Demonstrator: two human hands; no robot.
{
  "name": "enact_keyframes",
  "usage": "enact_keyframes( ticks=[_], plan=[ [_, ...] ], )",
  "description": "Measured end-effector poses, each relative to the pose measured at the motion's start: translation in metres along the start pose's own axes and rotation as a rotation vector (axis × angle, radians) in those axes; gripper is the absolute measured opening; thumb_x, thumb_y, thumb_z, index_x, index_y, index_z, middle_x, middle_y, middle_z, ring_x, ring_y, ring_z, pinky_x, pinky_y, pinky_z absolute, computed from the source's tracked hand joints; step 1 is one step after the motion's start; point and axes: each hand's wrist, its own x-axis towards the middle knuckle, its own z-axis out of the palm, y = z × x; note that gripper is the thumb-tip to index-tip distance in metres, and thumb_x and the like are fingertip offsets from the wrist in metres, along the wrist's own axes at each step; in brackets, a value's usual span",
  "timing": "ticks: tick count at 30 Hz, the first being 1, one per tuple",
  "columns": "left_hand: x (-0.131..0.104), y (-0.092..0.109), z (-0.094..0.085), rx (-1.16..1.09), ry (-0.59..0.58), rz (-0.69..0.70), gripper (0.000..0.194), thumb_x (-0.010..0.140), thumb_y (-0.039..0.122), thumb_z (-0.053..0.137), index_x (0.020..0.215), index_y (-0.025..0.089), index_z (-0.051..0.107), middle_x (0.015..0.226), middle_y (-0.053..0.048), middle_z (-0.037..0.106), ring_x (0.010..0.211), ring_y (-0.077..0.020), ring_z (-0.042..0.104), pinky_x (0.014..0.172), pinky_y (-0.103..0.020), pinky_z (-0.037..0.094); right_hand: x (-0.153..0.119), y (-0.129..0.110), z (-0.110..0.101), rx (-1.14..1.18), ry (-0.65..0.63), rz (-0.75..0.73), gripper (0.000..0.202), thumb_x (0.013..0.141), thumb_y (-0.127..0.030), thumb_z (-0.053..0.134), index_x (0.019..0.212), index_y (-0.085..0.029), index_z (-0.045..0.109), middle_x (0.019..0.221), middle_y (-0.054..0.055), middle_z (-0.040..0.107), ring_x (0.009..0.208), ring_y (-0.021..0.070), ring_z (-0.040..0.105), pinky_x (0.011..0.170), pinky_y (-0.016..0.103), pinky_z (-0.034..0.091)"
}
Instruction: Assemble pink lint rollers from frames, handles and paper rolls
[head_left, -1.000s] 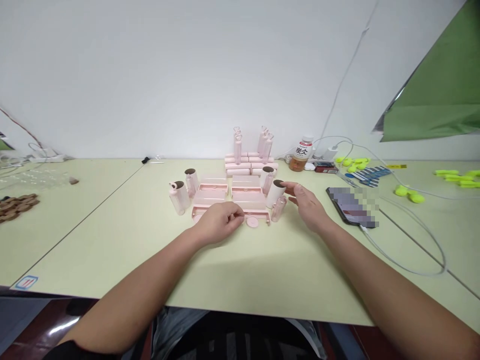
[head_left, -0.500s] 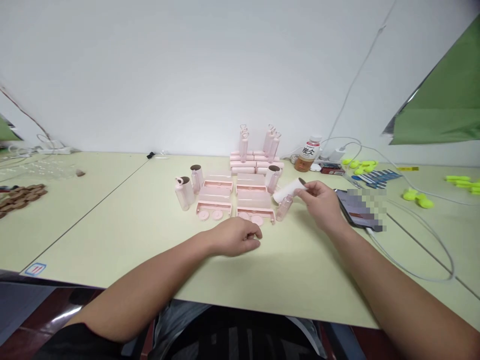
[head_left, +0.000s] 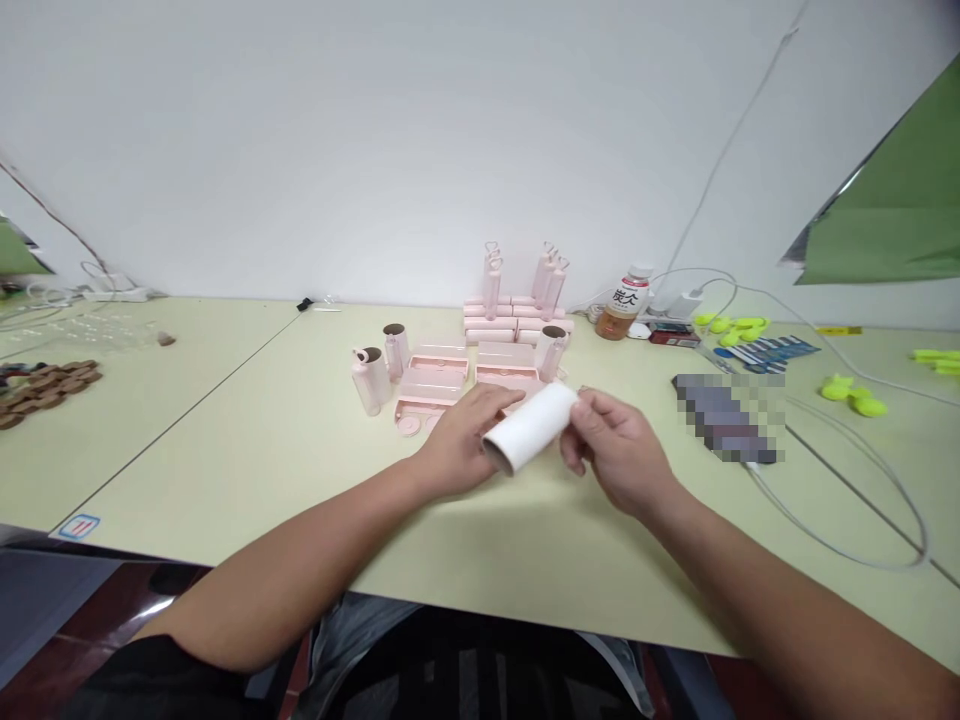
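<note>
Pale green tabletop (head_left: 262, 440) before a white wall (head_left: 300, 150): white cardboard tube (head_left: 534, 427) held above the surface.
Right hand (head_left: 619, 445) is clamped on the tube's upper-right end; the tube tilts, its open brown end facing lower left. Left hand (head_left: 461, 440) stands at that open end, fingers extended and parted; whether it touches the tube cannot be confirmed. Pink cases (head_left: 431, 378) with clear lids lie behind the hands; a smartphone (head_left: 720, 415) lies to the right.
</note>
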Motion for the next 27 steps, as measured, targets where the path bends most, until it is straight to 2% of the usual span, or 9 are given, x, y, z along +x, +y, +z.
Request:
enact_keyframes(
  ticks=[3, 7, 9, 11, 14, 16, 19, 27],
  plan=[
    [-0.001, 0.000, 0.000, -0.043, 0.044, 0.082, 0.050, 0.081, 0.029, 0.069, 0.128, 0.023, 0.053, 0.126, -0.012, 0.056, 0.120, -0.0247, 0.054, 0.099, -0.043, 0.047, -0.005, 0.003, 0.013, -0.055, -0.145, 0.103, 0.044, 0.088, -0.062, 0.049, 0.071, -0.022, 0.051, 0.044, -0.003, 0.056, 0.039, 0.0123, 0.046, 0.043, 0.025, 0.037],
    [-0.002, 0.005, 0.000, -0.046, 0.056, 0.024, 0.046, 0.077, 0.036, 0.074, 0.119, 0.023, 0.058, 0.127, -0.013, 0.052, 0.125, -0.0276, 0.050, 0.103, -0.046, 0.044, -0.001, 0.009, 0.012, -0.272, -0.219, 0.139, 0.037, 0.088, -0.052, 0.051, 0.070, -0.021, 0.056, 0.042, -0.005, 0.048, 0.039, 0.0126, 0.043, 0.043, 0.025, 0.034],
    [-0.002, 0.006, -0.001, -0.033, 0.104, -0.024, 0.044, 0.076, 0.035, 0.074, 0.115, 0.021, 0.059, 0.125, -0.013, 0.052, 0.123, -0.0270, 0.051, 0.103, -0.046, 0.043, 0.001, 0.013, 0.010, -0.408, -0.255, 0.109, 0.030, 0.087, -0.046, 0.054, 0.074, -0.020, 0.060, 0.048, -0.003, 0.051, 0.044, 0.0136, 0.047, 0.044, 0.025, 0.035],
    [-0.001, 0.006, -0.002, -0.024, 0.148, -0.081, 0.043, 0.076, 0.034, 0.073, 0.113, 0.021, 0.058, 0.123, -0.011, 0.055, 0.119, -0.0264, 0.053, 0.101, -0.045, 0.044, 0.002, 0.016, 0.008, -0.494, -0.308, 0.070, 0.027, 0.088, -0.042, 0.054, 0.090, -0.018, 0.065, 0.056, -0.001, 0.057, 0.049, 0.0148, 0.050, 0.047, 0.026, 0.037],
    [0.001, 0.004, -0.003, -0.046, 0.147, -0.223, 0.042, 0.077, 0.037, 0.072, 0.113, 0.022, 0.058, 0.115, -0.008, 0.063, 0.107, -0.0241, 0.060, 0.093, -0.041, 0.048, 0.003, 0.018, 0.007, -0.604, -0.379, 0.031, 0.035, 0.089, -0.036, 0.054, 0.117, -0.017, 0.063, 0.072, 0.002, 0.066, 0.053, 0.0148, 0.051, 0.051, 0.027, 0.038],
    [0.002, 0.003, -0.003, -0.064, 0.155, -0.309, 0.043, 0.077, 0.037, 0.073, 0.115, 0.022, 0.059, 0.113, -0.006, 0.065, 0.103, -0.0225, 0.062, 0.090, -0.038, 0.050, 0.003, 0.017, 0.005, -0.670, -0.398, -0.006, 0.036, 0.089, -0.035, 0.054, 0.119, -0.018, 0.064, 0.088, 0.006, 0.071, 0.055, 0.0142, 0.052, 0.053, 0.028, 0.039],
    [0.003, 0.001, -0.002, -0.055, 0.195, -0.349, 0.045, 0.076, 0.034, 0.074, 0.117, 0.022, 0.060, 0.116, -0.006, 0.065, 0.105, -0.0222, 0.062, 0.091, -0.037, 0.049, 0.003, 0.017, 0.003, -0.696, -0.417, -0.053, 0.034, 0.089, -0.034, 0.055, 0.117, -0.021, 0.066, 0.108, 0.009, 0.071, 0.060, 0.0147, 0.055, 0.058, 0.031, 0.042],
    [0.002, -0.002, 0.000, -0.061, 0.197, -0.378, 0.045, 0.076, 0.029, 0.074, 0.117, 0.023, 0.058, 0.114, -0.005, 0.064, 0.106, -0.0218, 0.062, 0.092, -0.037, 0.049, 0.004, 0.020, 0.004, -0.767, -0.359, -0.098, 0.032, 0.089, -0.034, 0.055, 0.117, -0.022, 0.066, 0.101, 0.006, 0.073, 0.058, 0.0151, 0.055, 0.058, 0.030, 0.041]
  ],
)
